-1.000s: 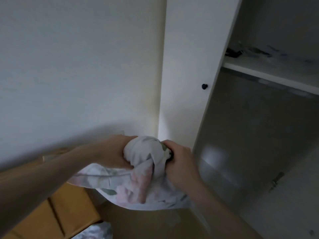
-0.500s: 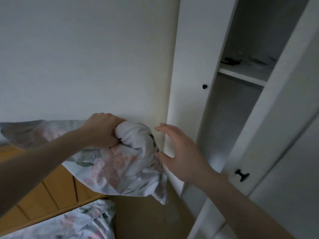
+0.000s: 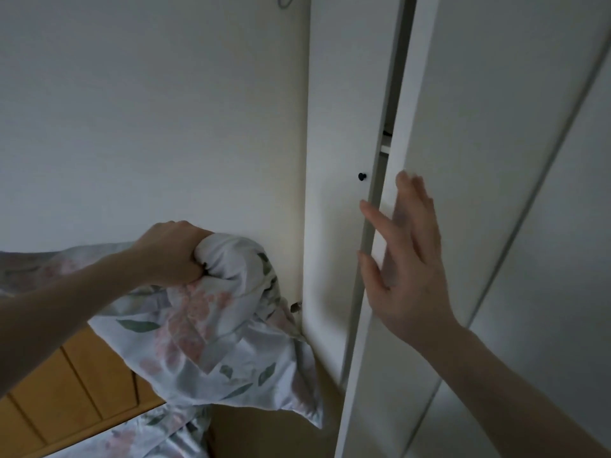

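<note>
Cloth beside the wardrobe door seems soft and light, best held at its bunch, as the left hand grips; right hand presses the door, fingers straight.

No readable text, labels, brands or numbers anywhere in view. Checked the wardrobe door, the black knob, the wall and the floral bedding (the print is only green leaves and pink flowers, no lettering). Dim light, but these surfaces look plain.
</note>
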{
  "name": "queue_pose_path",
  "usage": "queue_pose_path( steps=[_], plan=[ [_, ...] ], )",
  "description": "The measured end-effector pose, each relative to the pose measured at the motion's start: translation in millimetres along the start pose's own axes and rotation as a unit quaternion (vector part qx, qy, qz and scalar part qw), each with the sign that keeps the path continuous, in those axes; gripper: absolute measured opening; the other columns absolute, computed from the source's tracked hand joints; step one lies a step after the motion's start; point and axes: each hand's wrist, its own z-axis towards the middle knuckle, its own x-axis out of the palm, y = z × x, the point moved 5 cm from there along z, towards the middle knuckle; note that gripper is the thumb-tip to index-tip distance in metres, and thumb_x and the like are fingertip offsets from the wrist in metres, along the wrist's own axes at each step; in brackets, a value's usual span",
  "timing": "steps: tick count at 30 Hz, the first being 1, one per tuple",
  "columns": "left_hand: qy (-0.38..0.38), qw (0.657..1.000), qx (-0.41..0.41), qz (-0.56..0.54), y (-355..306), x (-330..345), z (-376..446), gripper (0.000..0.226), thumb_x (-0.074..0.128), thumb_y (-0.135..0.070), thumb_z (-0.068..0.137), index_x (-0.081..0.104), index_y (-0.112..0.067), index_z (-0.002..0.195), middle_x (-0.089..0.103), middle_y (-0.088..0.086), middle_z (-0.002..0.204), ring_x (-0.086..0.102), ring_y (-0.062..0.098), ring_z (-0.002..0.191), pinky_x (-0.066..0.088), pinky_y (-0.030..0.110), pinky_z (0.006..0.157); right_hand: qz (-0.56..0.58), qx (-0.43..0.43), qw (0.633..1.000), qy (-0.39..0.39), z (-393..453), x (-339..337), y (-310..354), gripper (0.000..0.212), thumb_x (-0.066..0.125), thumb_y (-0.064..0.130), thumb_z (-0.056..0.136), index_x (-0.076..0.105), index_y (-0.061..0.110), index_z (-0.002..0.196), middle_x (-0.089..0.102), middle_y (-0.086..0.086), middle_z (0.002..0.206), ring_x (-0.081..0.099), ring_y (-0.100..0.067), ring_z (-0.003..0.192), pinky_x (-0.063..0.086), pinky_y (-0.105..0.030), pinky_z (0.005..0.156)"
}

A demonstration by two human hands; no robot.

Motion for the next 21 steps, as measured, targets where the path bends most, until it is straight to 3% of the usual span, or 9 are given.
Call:
queue_pose_path(
  steps=[6,12,21],
  plan=[
    [0.007,1.000,-0.005,-0.007,-6.4,-4.1,14.3,0.047,0.063,-0.028,0.064,0.067,-0.036,0.111,0.072,-0.002,0.096,0.068,0.026,0.090,0.052,0.035,0.072,-0.013,-0.004,1.000,0.019,4.6,26.1,-12.9,0.063,0.066,-0.001,0.091,0.045,0.008,0.151,0.017,-0.012,0.166,0.005,-0.032,0.158,0.008,-0.055,0.128],
    [0.006,1.000,-0.006,0.002,-4.4,-4.5,33.4,0.049,0.062,-0.028,0.066,0.067,-0.037,0.114,0.072,-0.003,0.099,0.068,0.025,0.092,0.052,0.034,0.072,-0.055,-0.005,0.997,0.059,19.5,64.2,-27.2,0.080,0.072,0.006,0.082,0.041,0.016,0.156,0.008,-0.007,0.169,0.002,-0.030,0.159,0.005,-0.052,0.129],
    [0.003,1.000,-0.024,0.003,16.8,0.1,72.9,0.048,0.064,-0.027,0.066,0.065,-0.039,0.113,0.072,-0.005,0.095,0.067,0.023,0.087,0.050,0.033,0.067,-0.141,0.000,0.982,0.124,45.3,132.6,-63.8,0.082,0.069,0.018,0.089,0.029,0.020,0.161,0.000,-0.011,0.172,-0.003,-0.033,0.159,0.007,-0.056,0.128]
  ],
)
